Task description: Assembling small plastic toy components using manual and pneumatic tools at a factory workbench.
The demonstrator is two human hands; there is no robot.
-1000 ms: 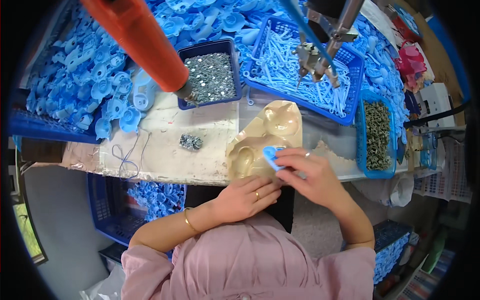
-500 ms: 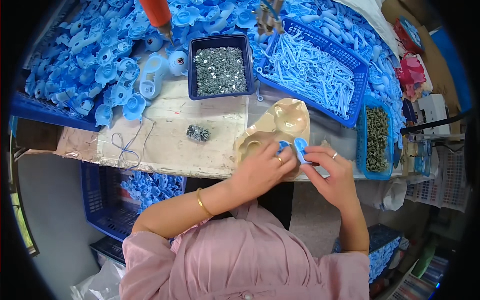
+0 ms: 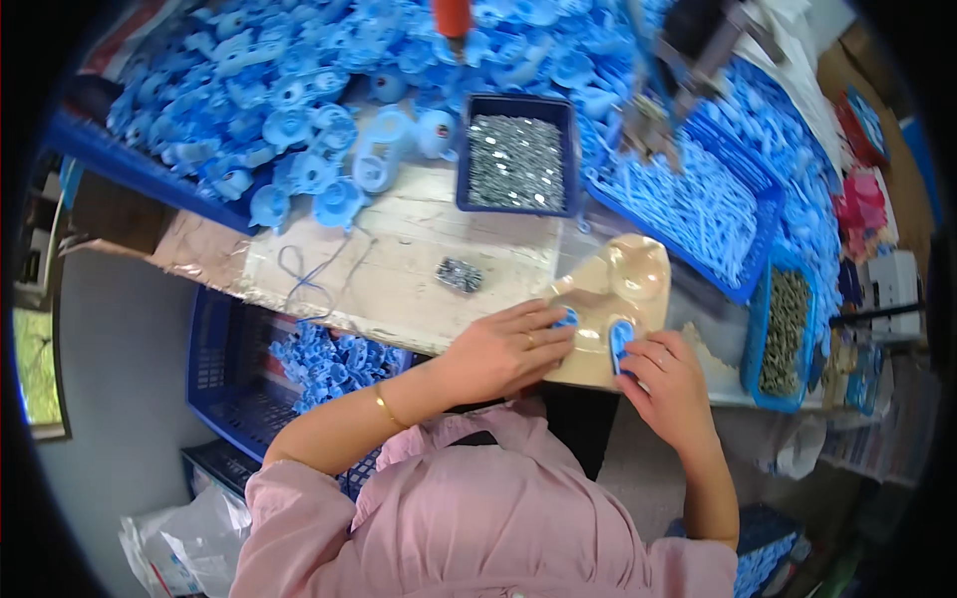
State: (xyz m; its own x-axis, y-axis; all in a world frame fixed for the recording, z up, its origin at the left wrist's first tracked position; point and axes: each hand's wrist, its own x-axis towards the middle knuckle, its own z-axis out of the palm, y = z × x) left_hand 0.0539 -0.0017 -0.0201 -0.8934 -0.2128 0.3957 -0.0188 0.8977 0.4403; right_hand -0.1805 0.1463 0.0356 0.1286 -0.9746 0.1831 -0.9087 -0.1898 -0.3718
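Observation:
A tan, shiny moulded holder (image 3: 596, 281) with rounded hollows lies at the near edge of the table. My left hand (image 3: 516, 347) rests along its left side, fingers stretched, with the tips at a small blue plastic piece (image 3: 566, 318) set in a hollow. Between the thumb and fingers of my right hand (image 3: 666, 381) is an oval blue plastic part (image 3: 620, 342), held upright at the holder's right side. My fingers cover part of both blue pieces.
Beyond the holder stand a dark blue tray of screws (image 3: 515, 204), a blue basket of ring-ended sticks (image 3: 743, 289) and a light blue tray of small metal parts (image 3: 753, 384). A small screw pile (image 3: 460, 275) lies left. An orange-red hanging tool (image 3: 452, 17) is overhead.
The whole view has shifted, so the table things sit further right. My left fingers have straightened from a bunched grip. My right hand has brought the oval part against the holder.

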